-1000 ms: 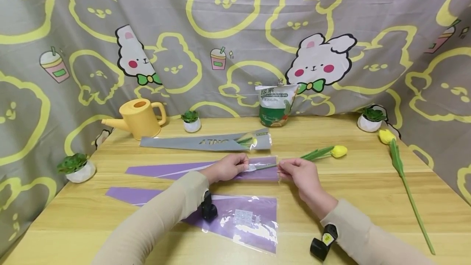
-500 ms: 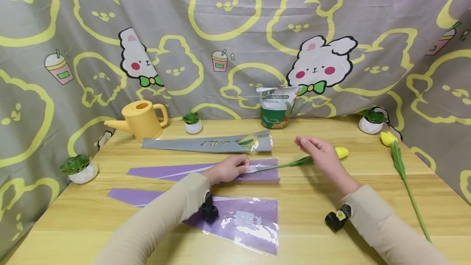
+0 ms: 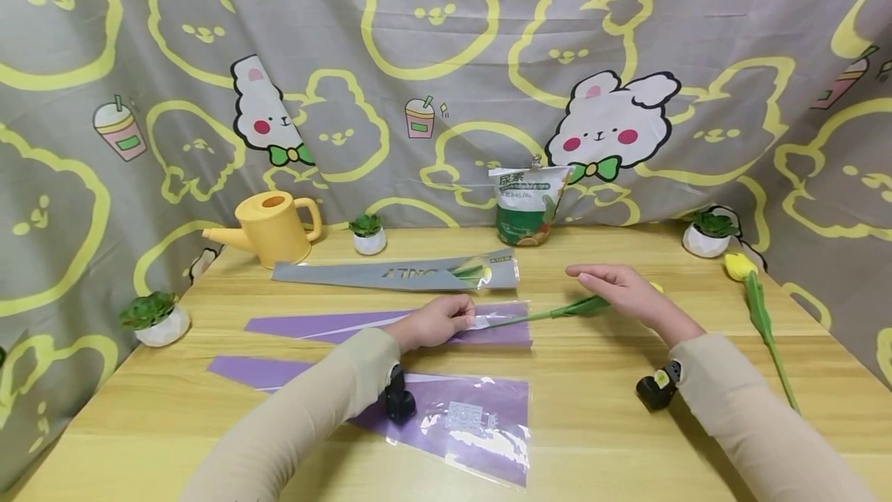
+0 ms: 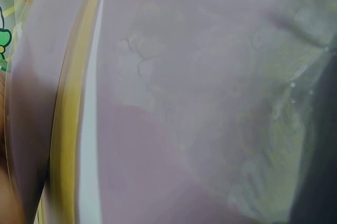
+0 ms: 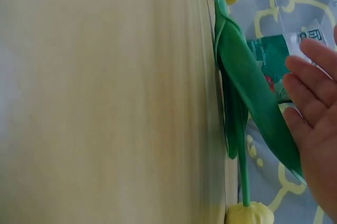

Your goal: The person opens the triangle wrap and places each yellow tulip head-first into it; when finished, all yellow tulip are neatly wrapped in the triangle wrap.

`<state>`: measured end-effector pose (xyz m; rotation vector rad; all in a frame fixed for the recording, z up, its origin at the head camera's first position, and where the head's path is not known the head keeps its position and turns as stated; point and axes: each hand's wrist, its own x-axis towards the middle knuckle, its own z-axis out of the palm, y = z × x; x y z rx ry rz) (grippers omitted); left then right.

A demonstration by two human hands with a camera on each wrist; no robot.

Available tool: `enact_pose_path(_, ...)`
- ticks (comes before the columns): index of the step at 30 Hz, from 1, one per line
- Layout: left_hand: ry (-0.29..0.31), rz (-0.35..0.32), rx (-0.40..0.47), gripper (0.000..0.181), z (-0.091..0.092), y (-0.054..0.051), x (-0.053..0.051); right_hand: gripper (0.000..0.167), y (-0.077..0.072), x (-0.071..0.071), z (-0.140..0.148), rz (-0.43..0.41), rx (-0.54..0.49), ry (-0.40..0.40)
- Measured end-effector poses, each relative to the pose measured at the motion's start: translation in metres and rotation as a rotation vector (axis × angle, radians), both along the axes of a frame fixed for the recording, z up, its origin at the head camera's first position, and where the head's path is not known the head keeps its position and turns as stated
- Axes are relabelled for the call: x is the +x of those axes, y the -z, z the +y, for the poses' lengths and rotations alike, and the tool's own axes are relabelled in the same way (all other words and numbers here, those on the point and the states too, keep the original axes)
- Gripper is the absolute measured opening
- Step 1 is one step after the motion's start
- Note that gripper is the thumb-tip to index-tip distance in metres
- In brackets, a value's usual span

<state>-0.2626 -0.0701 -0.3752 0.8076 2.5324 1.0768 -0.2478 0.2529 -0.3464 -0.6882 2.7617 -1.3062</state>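
Note:
My left hand (image 3: 435, 321) pinches a purple flower sleeve (image 3: 313, 325) around its middle, over a small white label. A yellow tulip (image 3: 571, 307) has its stem end inside that sleeve's clear mouth; the leaves and bloom stick out to the right. My right hand (image 3: 630, 293) is held over the tulip's leaf end with straight fingers and hides most of the bloom. In the right wrist view, the green leaf (image 5: 253, 87) passes beside the palm, and the yellow bloom (image 5: 248, 214) shows at the bottom. Purple film fills the left wrist view.
A second purple sleeve (image 3: 488, 448) lies nearer. Behind lies a grey sleeve (image 3: 348, 276) holding a tulip. Another tulip (image 3: 759, 312) rests at right. Along the back stand a yellow watering can (image 3: 272, 231), a fertilizer bag (image 3: 526, 211) and potted succulents (image 3: 368, 235).
My right hand let go near the sleeve's mouth, and moved right and up over the tulip, fingers straightening. The left hand keeps its grip in place.

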Motion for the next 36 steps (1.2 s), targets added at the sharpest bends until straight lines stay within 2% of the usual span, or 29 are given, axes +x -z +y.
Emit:
enact_pose_path(9,0.001,-0.011,-0.005,0.013,0.002,0.002,-0.001,0.034,0.004,-0.009,0.004,-0.051,0.135,-0.075)
enact_pose_path(17,0.006,-0.012,0.006,0.013,0.003,0.002,-0.001,0.028,0.011,-0.014,0.007,-0.105,0.209,-0.122)
enact_pose_path(25,0.014,-0.014,0.011,0.012,0.003,0.0,-0.001,0.02,0.016,-0.012,0.01,-0.101,0.232,-0.077)
enact_pose_path(36,0.021,0.004,-0.058,0.013,0.001,-0.007,0.0,0.015,0.007,-0.006,0.003,-0.136,0.195,-0.004)
